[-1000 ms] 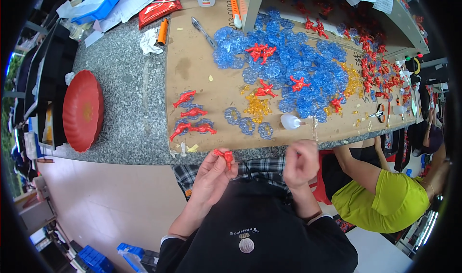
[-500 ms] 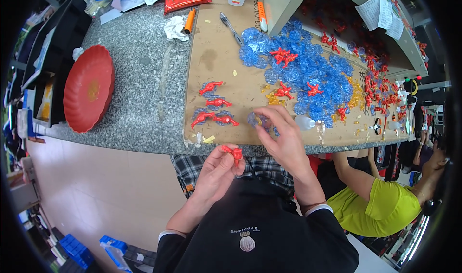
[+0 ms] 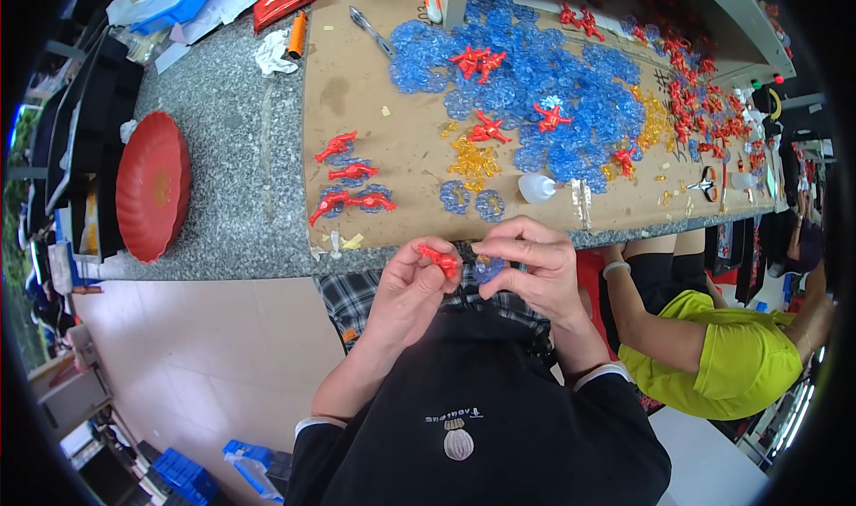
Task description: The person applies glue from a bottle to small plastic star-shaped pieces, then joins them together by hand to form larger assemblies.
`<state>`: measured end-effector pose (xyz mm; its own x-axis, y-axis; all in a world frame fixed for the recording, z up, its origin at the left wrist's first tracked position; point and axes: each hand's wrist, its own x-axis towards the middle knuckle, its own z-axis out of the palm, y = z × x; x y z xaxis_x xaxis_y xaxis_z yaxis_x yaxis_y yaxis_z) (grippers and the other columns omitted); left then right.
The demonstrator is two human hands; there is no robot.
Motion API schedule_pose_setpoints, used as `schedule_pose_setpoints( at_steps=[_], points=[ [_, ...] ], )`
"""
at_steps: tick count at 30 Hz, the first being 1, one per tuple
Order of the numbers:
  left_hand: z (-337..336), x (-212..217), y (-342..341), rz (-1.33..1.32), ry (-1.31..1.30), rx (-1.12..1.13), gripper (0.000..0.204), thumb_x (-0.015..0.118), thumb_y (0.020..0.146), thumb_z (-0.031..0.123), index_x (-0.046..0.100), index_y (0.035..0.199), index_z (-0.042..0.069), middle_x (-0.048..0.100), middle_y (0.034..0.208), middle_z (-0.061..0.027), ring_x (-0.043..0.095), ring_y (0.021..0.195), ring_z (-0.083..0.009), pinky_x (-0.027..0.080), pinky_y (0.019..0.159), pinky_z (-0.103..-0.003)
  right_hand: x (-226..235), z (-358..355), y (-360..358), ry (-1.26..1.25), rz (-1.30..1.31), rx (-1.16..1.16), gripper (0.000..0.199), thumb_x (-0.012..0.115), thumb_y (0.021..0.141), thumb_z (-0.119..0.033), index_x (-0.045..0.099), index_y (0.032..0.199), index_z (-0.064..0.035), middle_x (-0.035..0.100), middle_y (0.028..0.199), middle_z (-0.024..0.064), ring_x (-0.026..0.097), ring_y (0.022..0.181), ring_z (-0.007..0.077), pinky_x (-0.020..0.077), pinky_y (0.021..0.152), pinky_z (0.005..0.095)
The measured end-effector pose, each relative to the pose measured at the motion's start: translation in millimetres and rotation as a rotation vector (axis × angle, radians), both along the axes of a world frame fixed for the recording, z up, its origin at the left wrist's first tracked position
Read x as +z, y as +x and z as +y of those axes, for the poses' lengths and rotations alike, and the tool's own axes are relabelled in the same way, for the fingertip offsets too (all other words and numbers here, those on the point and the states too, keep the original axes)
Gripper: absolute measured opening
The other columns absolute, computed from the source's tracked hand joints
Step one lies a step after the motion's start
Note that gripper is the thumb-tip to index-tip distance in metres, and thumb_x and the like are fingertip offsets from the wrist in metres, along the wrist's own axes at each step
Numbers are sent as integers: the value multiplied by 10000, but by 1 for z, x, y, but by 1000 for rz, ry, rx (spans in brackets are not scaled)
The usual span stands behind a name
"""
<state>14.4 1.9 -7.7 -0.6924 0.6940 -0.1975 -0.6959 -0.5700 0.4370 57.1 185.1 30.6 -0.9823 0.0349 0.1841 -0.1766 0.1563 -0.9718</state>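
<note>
Hands (image 3: pixel 404 299) close together, fingers (image 3: pixel 532 253) bent

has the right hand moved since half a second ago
Yes: the right hand has drawn back from over the cardboard to its front edge, nearer the left hand.

Bright middle, black rim!

Even light washes the cardboard sheet (image 3: pixel 401 149), while gloom pools inside the shelf unit (image 3: pixel 753 38); pale glare skims the floor (image 3: pixel 187 381), the granite counter (image 3: pixel 223 158) bends fisheye-style, and black swallows every corner.
</note>
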Motion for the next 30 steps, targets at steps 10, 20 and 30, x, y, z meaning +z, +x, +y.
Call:
schedule_pose_setpoints(
  at_steps=[10, 20, 30],
  points=[
    [11, 0, 1, 319, -205, 134, 211, 669, 789, -5, 588, 981, 30, 582, 1001, -107, 562, 926, -170, 458, 815, -285, -8, 2, 15, -249, -193, -15, 307, 680, 730, 36, 662, 1035, 5, 642, 778, 66, 604, 675, 108, 462, 605, 214],
    [12, -1, 0, 406, -225, 130, 212, 652, 773, -72, 610, 969, -1, 573, 999, -95, 582, 910, -147, 476, 811, -253, -12, 2, 16, -310, -226, 13, 293, 660, 740, 63, 662, 1029, 14, 642, 798, 80, 608, 687, 113, 471, 605, 211],
    [8, -3, -6, 456, -260, 60, 165, 651, 770, -73, 633, 918, -3, 562, 1018, -107, 583, 939, -172, 515, 799, -275, -8, -4, 20, -207, -157, -106, 214, 716, 684, 37, 671, 890, 6, 654, 842, 97, 636, 697, 153, 498, 598, 250]
  ],
)
